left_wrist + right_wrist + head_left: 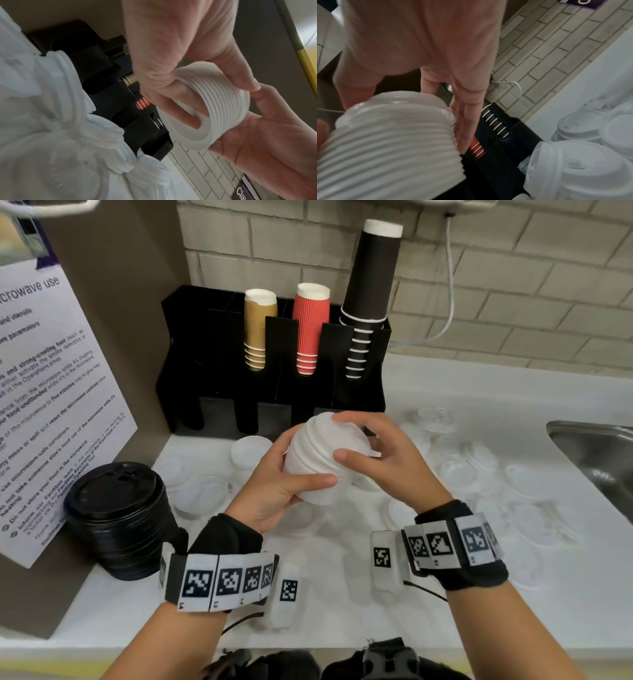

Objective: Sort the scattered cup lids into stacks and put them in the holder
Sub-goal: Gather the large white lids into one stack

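Both hands, left hand [274,487] and right hand [383,453], are clasping our white lid stack [325,457]; we are squaring its rims before the holder [274,364].

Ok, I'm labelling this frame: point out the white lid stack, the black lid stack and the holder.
white lid stack [320,463], head view, ribbed side.
black lid stack [116,508], head view, top lid.
holder [185,344], head view, left wall.

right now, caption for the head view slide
Both hands hold a white lid stack before the black holder.
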Demonstrator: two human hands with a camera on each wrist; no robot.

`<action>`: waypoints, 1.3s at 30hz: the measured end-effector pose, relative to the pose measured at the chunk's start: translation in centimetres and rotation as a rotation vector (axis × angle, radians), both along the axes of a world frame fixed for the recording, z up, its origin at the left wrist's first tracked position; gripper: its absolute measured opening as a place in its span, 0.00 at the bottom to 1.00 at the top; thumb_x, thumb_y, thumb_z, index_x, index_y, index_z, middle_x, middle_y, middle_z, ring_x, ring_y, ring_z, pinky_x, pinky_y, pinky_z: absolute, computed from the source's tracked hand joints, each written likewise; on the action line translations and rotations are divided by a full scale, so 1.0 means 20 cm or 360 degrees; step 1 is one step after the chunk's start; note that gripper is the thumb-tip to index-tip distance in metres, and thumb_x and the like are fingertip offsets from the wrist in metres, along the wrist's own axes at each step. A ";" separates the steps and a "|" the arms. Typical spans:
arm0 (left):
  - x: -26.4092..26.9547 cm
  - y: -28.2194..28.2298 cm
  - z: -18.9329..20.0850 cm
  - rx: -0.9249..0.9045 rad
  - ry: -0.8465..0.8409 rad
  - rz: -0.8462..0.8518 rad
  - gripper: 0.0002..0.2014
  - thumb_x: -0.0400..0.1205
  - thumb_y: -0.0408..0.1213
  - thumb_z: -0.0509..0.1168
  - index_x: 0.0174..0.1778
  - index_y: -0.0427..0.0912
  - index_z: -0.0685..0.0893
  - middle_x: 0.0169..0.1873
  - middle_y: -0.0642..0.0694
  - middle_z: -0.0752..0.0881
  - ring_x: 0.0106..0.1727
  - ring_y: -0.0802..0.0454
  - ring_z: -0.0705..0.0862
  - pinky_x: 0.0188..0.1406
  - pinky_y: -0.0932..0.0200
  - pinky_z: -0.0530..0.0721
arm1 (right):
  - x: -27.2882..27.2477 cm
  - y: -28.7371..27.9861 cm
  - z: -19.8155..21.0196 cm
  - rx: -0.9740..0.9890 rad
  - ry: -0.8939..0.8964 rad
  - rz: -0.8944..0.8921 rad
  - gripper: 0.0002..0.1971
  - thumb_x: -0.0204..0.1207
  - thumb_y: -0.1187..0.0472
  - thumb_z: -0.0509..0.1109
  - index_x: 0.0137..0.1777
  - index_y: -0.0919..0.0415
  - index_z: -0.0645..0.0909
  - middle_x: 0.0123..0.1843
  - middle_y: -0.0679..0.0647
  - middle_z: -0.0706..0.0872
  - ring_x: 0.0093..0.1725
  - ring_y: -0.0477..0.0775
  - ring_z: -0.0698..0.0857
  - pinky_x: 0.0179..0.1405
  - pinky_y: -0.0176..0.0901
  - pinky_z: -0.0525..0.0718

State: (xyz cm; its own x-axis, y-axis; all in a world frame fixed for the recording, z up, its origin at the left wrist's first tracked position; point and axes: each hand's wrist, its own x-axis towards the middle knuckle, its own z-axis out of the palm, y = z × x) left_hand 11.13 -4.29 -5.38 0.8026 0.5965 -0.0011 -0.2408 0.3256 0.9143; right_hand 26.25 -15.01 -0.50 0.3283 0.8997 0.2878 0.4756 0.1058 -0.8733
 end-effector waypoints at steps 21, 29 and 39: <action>0.03 0.00 0.00 0.0045 -0.0074 -0.0032 0.35 0.67 0.29 0.76 0.67 0.63 0.78 0.63 0.53 0.85 0.63 0.53 0.85 0.48 0.58 0.87 | 0.10 -0.08 0.10 -0.0291 -0.0177 0.0154 0.19 0.79 0.46 0.60 0.70 0.40 0.76 0.65 0.43 0.78 0.67 0.39 0.76 0.66 0.29 0.75; -0.03 0.13 0.00 0.0021 -0.0165 0.0303 0.35 0.69 0.31 0.78 0.70 0.58 0.77 0.65 0.53 0.84 0.64 0.56 0.85 0.49 0.60 0.87 | 0.48 -0.17 0.05 -0.0902 -0.0353 -0.0351 0.15 0.86 0.61 0.58 0.68 0.51 0.79 0.60 0.44 0.80 0.65 0.50 0.78 0.57 0.37 0.74; -0.05 0.14 0.01 0.0046 -0.0180 0.0317 0.35 0.68 0.32 0.74 0.72 0.57 0.76 0.65 0.53 0.84 0.66 0.53 0.84 0.49 0.61 0.88 | 0.39 0.19 -0.18 -0.1296 -0.0940 -0.0081 0.52 0.61 0.47 0.84 0.80 0.46 0.54 0.70 0.61 0.70 0.68 0.63 0.76 0.68 0.56 0.77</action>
